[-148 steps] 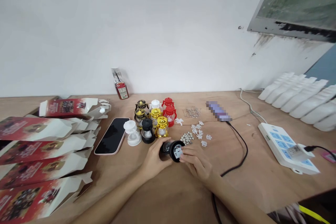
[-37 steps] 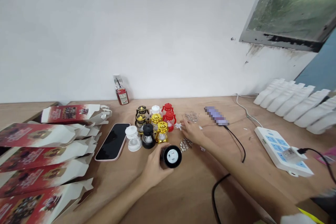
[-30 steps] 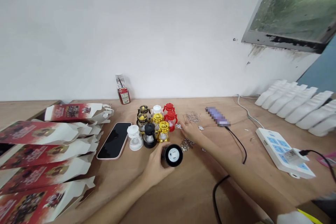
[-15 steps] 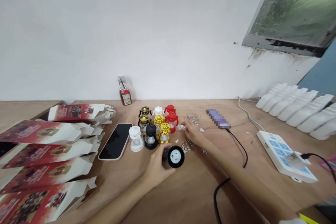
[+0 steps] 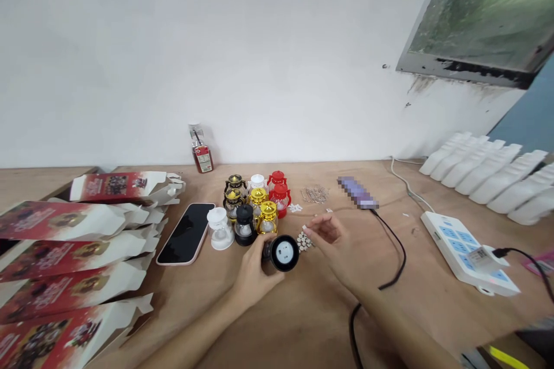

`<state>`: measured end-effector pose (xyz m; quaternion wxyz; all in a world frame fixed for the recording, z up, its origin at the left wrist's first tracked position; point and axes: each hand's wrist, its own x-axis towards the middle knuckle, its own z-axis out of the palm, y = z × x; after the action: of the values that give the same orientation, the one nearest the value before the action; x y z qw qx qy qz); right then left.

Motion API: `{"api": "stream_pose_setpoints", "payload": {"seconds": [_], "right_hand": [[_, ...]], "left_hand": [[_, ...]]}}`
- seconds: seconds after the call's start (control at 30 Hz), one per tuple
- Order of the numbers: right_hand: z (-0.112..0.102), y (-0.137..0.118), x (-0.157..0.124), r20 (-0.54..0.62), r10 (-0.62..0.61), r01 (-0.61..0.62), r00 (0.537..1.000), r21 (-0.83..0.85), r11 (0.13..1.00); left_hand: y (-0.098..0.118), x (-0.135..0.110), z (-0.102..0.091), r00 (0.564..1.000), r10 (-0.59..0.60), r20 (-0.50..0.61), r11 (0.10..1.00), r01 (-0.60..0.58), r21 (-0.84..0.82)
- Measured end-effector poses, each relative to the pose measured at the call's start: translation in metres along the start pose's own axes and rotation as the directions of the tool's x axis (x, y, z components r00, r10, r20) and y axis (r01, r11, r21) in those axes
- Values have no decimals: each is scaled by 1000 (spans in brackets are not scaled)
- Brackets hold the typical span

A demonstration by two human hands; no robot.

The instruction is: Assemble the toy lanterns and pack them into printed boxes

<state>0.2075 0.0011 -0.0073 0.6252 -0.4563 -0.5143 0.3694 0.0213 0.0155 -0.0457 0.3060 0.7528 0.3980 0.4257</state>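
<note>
My left hand [image 5: 255, 271] is wrapped round a black mini lantern [image 5: 283, 253], its round base turned up toward me. A white disc with small dark slots shows in the base. Between thumb and forefinger my right hand [image 5: 331, 242] pinches a small white piece [image 5: 304, 229], just right of the lantern. Beside and below those fingertips lies a cluster of silver button cells [image 5: 303, 242]. More small white pieces [image 5: 295, 207] lie farther back, near a pile of thin metal bits [image 5: 315, 194]. Behind my left hand stand several mini lanterns [image 5: 258, 199] in red, gold, white and black.
Folded red-and-white boxes [image 5: 73, 259] are stacked at left, next to a phone [image 5: 186, 234]. A bottle [image 5: 202, 155] stands by the wall. Rightward lie a blurred phone [image 5: 357, 192] on a black cable, a power strip [image 5: 467, 251] and white bottles [image 5: 485, 173].
My right hand has drawn back from the small white pieces toward the lantern, with one piece pinched in its fingertips. My left hand keeps hold of the black lantern.
</note>
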Motion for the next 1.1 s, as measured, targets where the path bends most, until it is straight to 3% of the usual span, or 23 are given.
{"api": "stream_pose_setpoints", "payload": {"seconds": [0.23,0.33,0.5,0.77,1.1], "right_hand": [[7,1,-28,82,-310,319,947,-143,937],[6,4,-30,142,-370,390,918,-157,907],[4,4,-33,220,-358,397,907,-166,903],[4,0,-34,237,-434,479,869,-191,857],[6,6,-36,234,-351,395,907,-176,902]], "left_hand": [[-1,-1,-1,999,39,3,999,-39,38],[0,-1,0,997,74,5,995,-74,68],[-1,-1,0,994,106,14,984,-107,144],[-1,-1,0,990,137,21,971,-138,197],[-1,-1,0,988,154,16,967,-154,203]]}}
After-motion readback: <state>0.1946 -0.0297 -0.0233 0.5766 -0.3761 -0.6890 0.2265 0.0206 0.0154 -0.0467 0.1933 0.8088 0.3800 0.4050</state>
